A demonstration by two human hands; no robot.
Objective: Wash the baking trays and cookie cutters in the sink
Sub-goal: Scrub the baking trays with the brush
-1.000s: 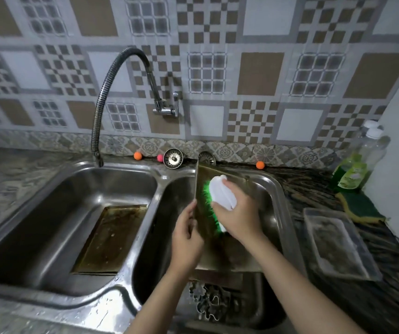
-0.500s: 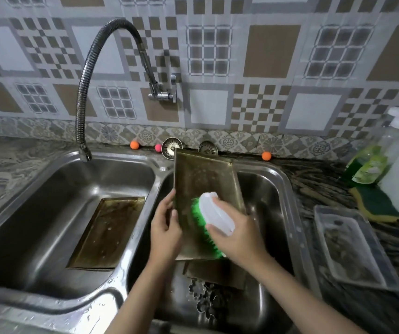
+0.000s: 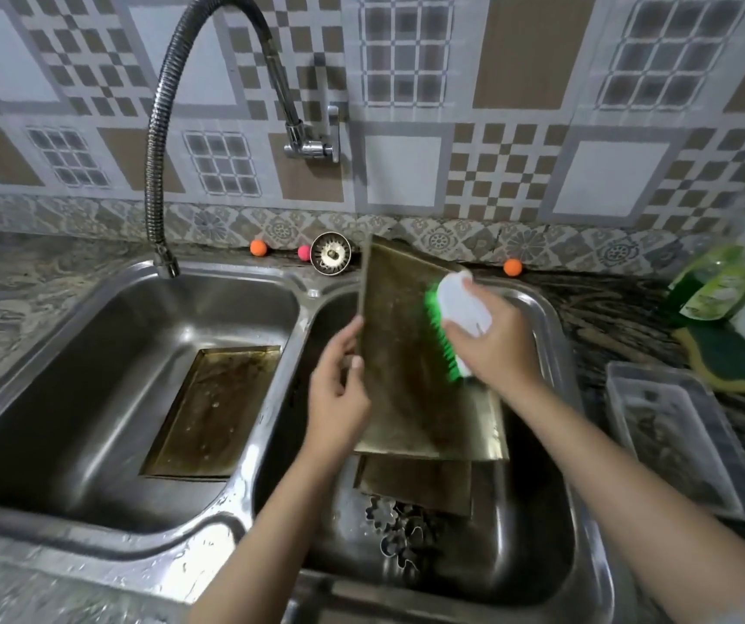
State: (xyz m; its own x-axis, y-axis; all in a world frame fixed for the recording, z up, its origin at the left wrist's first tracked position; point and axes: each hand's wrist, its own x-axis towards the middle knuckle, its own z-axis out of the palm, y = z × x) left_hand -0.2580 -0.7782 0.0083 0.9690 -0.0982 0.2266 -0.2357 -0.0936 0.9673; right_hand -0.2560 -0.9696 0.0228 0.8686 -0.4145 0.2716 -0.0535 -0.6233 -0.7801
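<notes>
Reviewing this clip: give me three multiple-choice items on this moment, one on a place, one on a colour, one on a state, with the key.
1. Where does the flat baking tray lie that no hand touches?
A. left basin
B. right basin
C. counter

2. What colour are the bristles of the brush?
A. blue
B. green
C. red

3. How is the held tray kept?
A. flat on the basin floor
B. tilted up, its left edge gripped
C. hung on the tap

Key: 1 A, it lies on the floor of the left basin. 2 B, green bristles show under the white brush body in the right hand. 3 B, the left hand grips its edge and it leans up over the right basin.
</notes>
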